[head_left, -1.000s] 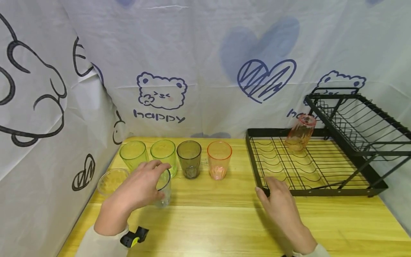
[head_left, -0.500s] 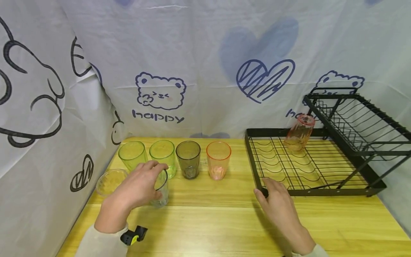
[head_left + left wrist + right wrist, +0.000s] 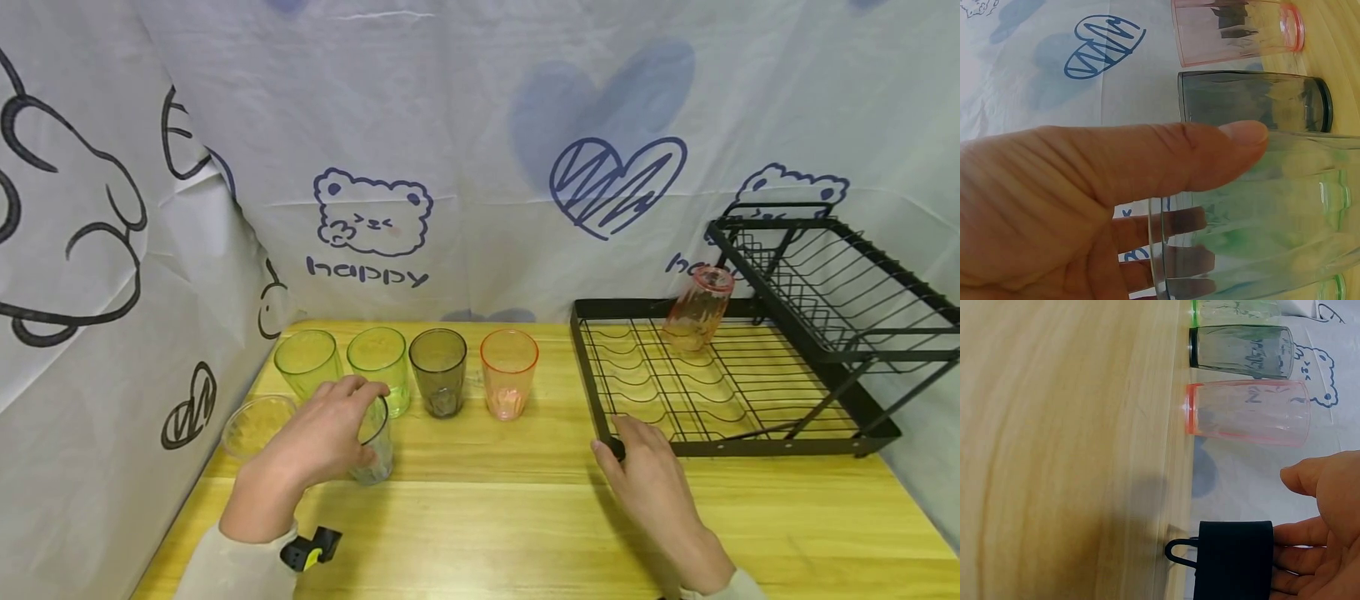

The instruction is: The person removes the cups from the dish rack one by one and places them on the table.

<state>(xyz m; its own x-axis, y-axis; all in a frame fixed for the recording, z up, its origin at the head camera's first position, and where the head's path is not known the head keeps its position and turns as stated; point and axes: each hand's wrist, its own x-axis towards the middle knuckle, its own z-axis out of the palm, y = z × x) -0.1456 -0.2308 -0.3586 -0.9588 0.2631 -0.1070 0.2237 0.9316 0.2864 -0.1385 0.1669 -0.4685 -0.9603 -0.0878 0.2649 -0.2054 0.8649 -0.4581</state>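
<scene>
My left hand (image 3: 322, 433) grips a clear drinking glass (image 3: 377, 454) by its upper part, thumb on the near side and fingers around the far wall. The left wrist view shows the thumb lying along this clear glass (image 3: 1291, 206), with the other fingers seen through it. My right hand (image 3: 648, 475) is at the front left corner of a black dish rack (image 3: 750, 448). Seen from the right wrist, its fingers (image 3: 1300, 556) lie against the rack's edge (image 3: 1235, 556), while the thumb stands apart in the air.
Two green glasses (image 3: 307, 362), a smoky grey glass (image 3: 440, 375) and an orange-pink glass (image 3: 510, 375) stand along the back. Another clear glass (image 3: 258, 425) is left of my left wrist. In the rack, a pink glass (image 3: 699, 312) leans upside down. A raised tier (image 3: 870, 283) overhangs its right side.
The whole view has shifted slightly, with everything a little further left in it. Otherwise both hands keep their places, the left on the clear glass and the right at the rack corner.
</scene>
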